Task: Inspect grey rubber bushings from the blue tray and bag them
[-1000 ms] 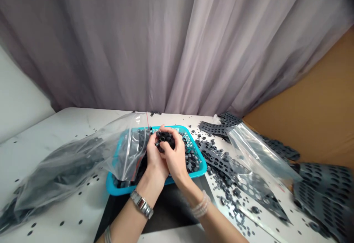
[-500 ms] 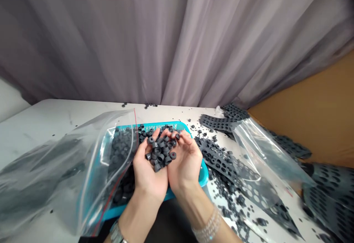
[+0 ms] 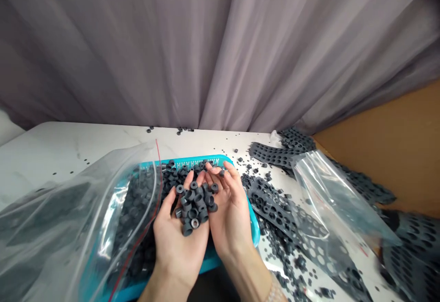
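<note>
My left hand [image 3: 180,244] is cupped palm up under a heap of small black rubber bushings [image 3: 194,203], short hollow cylinders. Pressed against its side, my right hand [image 3: 232,215] is cupped too, its fingers curled; the heap leans on its palm, and one bushing sits at its fingertips. Both hands are over a blue plastic basket [image 3: 254,228] filled with many more of these bushings. A clear zip bag [image 3: 79,201] with a red seal line covers the basket's left part, blurring what lies beneath.
Perforated black rubber sheets [image 3: 271,153] lie on the white table [image 3: 85,139] at the right, with loose bushings and bits around them. A second clear bag [image 3: 330,187] lies over some sheets. A grey curtain [image 3: 206,50] hangs behind; a brown panel [image 3: 385,151] stands at the right.
My hands have come a little lower and nearer, still cupped together around the bushings, which have shifted toward the left palm. The view has moved slightly.
</note>
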Demonstrator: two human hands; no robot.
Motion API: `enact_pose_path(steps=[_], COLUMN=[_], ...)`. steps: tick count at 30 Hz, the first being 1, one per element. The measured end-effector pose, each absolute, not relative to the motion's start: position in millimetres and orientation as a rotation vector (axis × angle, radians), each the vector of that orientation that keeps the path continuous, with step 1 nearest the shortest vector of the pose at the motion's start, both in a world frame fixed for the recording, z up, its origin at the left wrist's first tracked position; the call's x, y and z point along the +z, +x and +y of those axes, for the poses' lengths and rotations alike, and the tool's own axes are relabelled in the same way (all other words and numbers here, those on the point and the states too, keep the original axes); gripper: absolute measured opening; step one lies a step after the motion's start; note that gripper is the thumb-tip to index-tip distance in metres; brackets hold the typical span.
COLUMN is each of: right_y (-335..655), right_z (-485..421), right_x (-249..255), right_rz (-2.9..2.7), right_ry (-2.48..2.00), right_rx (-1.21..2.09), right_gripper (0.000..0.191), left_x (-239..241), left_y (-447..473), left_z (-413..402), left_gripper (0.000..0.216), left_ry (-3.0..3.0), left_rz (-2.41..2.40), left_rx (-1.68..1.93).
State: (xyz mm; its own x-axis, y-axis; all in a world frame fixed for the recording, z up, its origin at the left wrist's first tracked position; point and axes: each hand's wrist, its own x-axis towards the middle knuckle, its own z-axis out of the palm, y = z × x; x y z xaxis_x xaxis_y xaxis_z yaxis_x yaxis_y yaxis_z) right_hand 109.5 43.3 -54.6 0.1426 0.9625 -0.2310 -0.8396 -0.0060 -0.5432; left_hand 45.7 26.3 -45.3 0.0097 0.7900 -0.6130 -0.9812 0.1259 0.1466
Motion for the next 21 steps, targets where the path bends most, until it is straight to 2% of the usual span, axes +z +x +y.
enact_pose_path(steps=[5, 14, 21], right_y=[111.5, 118.2, 145.5], right_z=[45.7, 44.5, 59.3], right_x=[-58.8, -49.0, -46.3], right_rz=[-0.279, -0.52, -0.434], right_ry=[-0.683, -0.69, -0.761], right_rx=[1.435, 1.379, 1.367], right_gripper=[0.023, 0.013, 0.008], left_x=[-49.0, -54.3, -45.4], left_y=[40.7, 43.0, 34.4], left_z=[28.8, 29.0, 31.3], left_gripper=[0.042, 0.038, 0.039], left_ry=[-0.37, -0.413, -0.391], left_rz=[0.631, 0.648, 0.505], left_rx=[1.416, 1.347, 1.392])
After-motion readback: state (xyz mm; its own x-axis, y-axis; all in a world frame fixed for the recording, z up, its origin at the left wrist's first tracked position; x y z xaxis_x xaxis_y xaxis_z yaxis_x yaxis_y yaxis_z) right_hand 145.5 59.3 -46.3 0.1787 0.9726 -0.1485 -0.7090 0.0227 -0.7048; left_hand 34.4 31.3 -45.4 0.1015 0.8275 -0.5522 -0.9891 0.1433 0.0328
